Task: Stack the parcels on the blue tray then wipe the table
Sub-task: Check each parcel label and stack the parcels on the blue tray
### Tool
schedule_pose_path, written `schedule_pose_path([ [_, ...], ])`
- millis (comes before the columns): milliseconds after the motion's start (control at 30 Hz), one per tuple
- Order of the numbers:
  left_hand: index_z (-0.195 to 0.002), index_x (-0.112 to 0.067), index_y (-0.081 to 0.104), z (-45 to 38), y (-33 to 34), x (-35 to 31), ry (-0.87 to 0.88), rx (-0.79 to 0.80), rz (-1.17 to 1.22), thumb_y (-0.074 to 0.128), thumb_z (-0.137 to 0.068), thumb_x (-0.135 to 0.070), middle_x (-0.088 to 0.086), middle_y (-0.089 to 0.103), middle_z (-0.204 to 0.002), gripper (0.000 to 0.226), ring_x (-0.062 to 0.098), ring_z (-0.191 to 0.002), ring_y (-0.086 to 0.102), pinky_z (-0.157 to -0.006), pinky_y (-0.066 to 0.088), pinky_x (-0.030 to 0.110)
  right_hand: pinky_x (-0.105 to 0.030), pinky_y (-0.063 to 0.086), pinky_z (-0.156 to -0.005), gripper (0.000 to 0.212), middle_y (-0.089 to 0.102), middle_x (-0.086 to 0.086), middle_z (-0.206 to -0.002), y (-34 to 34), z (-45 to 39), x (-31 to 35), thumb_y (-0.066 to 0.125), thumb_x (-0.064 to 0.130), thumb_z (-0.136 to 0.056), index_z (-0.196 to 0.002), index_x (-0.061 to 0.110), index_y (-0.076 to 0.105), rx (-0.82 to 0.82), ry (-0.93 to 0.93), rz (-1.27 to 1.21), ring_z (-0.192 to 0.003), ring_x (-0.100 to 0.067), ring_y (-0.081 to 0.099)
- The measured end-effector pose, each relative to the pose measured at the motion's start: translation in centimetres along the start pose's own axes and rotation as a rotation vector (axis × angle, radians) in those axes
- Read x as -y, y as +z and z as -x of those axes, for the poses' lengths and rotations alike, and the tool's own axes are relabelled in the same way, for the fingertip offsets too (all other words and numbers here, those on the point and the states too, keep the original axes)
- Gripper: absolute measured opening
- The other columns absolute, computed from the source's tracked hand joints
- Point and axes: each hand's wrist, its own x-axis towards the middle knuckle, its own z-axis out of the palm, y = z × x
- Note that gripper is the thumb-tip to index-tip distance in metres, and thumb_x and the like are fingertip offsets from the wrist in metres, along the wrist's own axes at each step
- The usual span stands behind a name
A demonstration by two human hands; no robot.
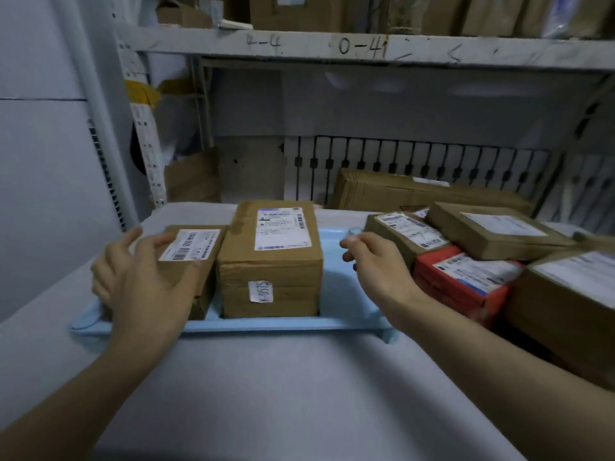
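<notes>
A blue tray (286,324) lies on the grey table and holds two brown parcels. The small parcel (196,251) stands at the tray's left end, and my left hand (139,284) rests against its near left side with fingers spread. The taller parcel (273,261), marked K-9575, stands at the tray's middle. My right hand (376,261) hovers over the bare right part of the tray with loosely bent fingers and holds nothing. It is just left of a red parcel (466,277).
Several more parcels are piled on the table's right side: a flat brown one (406,234), another (492,231) above it, a large box (572,304) at the right edge. A long carton (416,191) lies behind. A shelf (332,48) hangs overhead.
</notes>
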Motion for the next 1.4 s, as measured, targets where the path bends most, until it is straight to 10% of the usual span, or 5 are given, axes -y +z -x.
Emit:
schedule_pose_path([
  [200,-0.113,-0.018,0.062,2.7,0.2,-8.6,0.364,-0.009,0.188,0.072,-0.084,-0.019,0.008,0.042,-0.138,0.031,0.024,-0.132,0.029,-0.105,0.013,0.014,-0.023,0.041,-0.051,0.038,0.058,-0.003,-0.069,-3.8,1.0,-2.3,0.037,0.024,-0.107,-0.076,0.013,0.056,-0.042,0.002,0.016,-0.062,-0.013,0.050],
  [367,-0.109,-0.017,0.062,6.3,2.8,-14.0,0.560,0.193,0.300,0.070,-0.086,-0.022,0.004,0.049,-0.126,0.025,0.023,-0.123,0.040,-0.101,0.025,0.025,-0.032,0.041,-0.062,0.045,0.053,0.002,-0.056,-7.8,3.0,-3.6,0.046,0.030,-0.105,-0.064,0.013,0.054,-0.024,-0.109,0.100,-0.055,-0.012,0.047],
  [733,-0.121,-0.020,0.063,12.6,11.6,-25.1,0.274,0.818,0.563,0.068,-0.090,-0.029,-0.001,0.064,-0.121,0.033,0.016,-0.109,0.061,-0.100,0.048,0.032,-0.033,0.046,-0.063,0.019,0.058,0.004,-0.069,-19.1,8.8,-6.3,0.063,0.024,-0.092,-0.078,0.012,0.059,-0.608,-0.547,0.163,-0.066,-0.014,0.055],
  [1100,-0.127,-0.012,0.061,14.5,14.7,-30.0,0.152,0.993,0.563,0.062,-0.094,-0.037,-0.004,0.062,-0.128,0.042,0.009,-0.109,0.057,-0.081,0.040,0.013,-0.045,0.043,-0.108,0.087,0.054,0.002,-0.136,-23.8,8.6,-10.6,0.058,0.073,-0.053,-0.126,0.026,0.061,-0.589,0.437,-0.414,-0.124,-0.022,0.052],
  [1400,-0.104,-0.017,0.061,15.5,13.1,-30.5,0.085,1.007,0.760,0.078,-0.081,-0.022,0.000,0.068,-0.104,0.029,0.008,-0.089,0.064,-0.062,0.045,0.011,-0.039,0.060,-0.084,0.030,0.073,0.009,-0.110,-24.3,9.4,-8.9,0.068,0.042,-0.083,-0.113,0.042,0.064,-0.542,0.306,-0.623,-0.102,-0.016,0.069],
])
